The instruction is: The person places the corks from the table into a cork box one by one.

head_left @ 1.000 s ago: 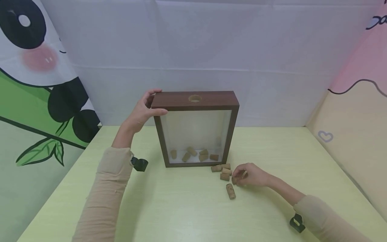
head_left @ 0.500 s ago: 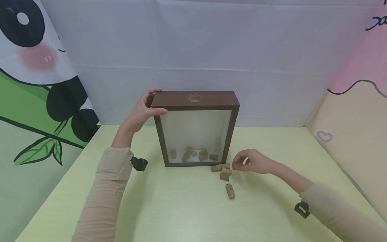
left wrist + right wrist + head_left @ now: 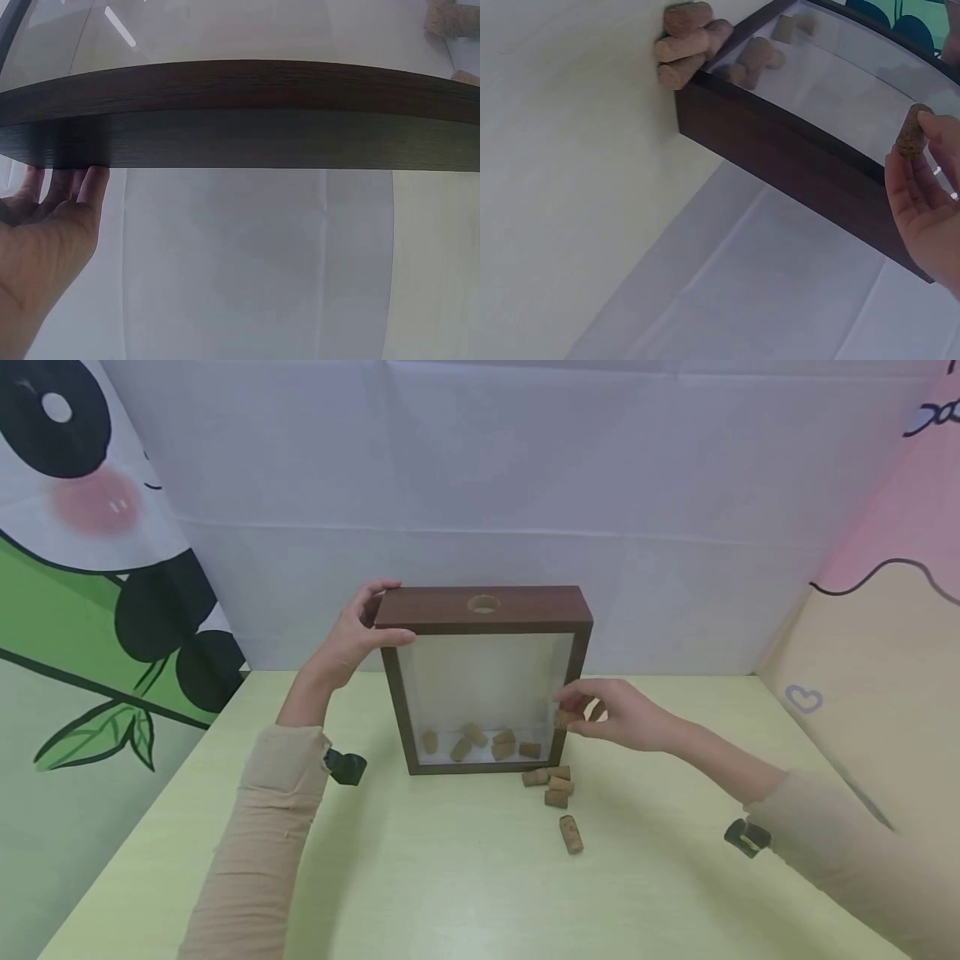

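A dark wooden shadow-box frame point(image 3: 486, 610) stands upright on the yellow-green table point(image 3: 450, 893), with a glass front and a round hole point(image 3: 483, 604) in its top edge. Several corks point(image 3: 480, 742) lie inside at the bottom. My left hand point(image 3: 358, 639) grips the frame's top left corner; its fingers point(image 3: 71, 187) show behind the frame's edge point(image 3: 240, 112). My right hand point(image 3: 611, 714) is raised beside the frame's right side and pinches one cork point(image 3: 564, 719), also visible as the cork point(image 3: 913, 131) at my fingertips.
Several loose corks point(image 3: 555, 785) lie on the table in front of the frame's right corner, one cork point(image 3: 571, 834) a little nearer me. Fabric walls enclose the table at back, left and right.
My right hand picked a cork from the loose pile and has lifted it up and leftward to the frame's right side. The left hand and frame have stayed put.
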